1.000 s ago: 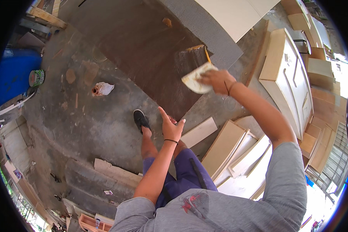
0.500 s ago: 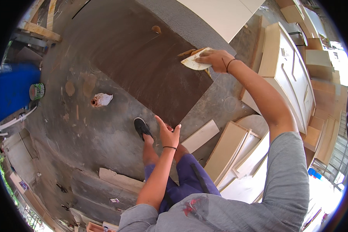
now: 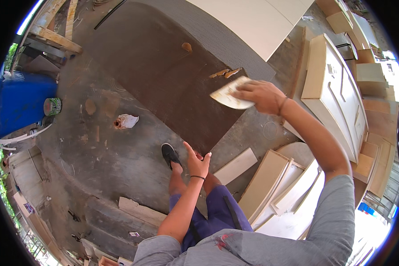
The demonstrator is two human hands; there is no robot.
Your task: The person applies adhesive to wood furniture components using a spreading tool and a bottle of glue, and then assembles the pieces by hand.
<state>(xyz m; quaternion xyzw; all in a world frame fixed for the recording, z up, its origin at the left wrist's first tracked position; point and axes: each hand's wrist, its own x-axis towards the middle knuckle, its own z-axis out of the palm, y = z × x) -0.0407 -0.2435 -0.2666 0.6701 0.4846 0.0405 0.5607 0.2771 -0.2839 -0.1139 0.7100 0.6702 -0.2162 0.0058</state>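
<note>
shifted off the tan paste [image 3: 233,72], the pale spreader [image 3: 226,96] pinched by your right hand [image 3: 267,97] is over the right end of the brown panel [image 3: 173,88], your left hand [image 3: 198,165], thumb splayed, at its near corner, grip unclear, in what seems mid-spreading, calling for an even stroke.

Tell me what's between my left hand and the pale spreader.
In the head view, only a stretch of the brown board lies between your left hand and the pale spreader.
</note>
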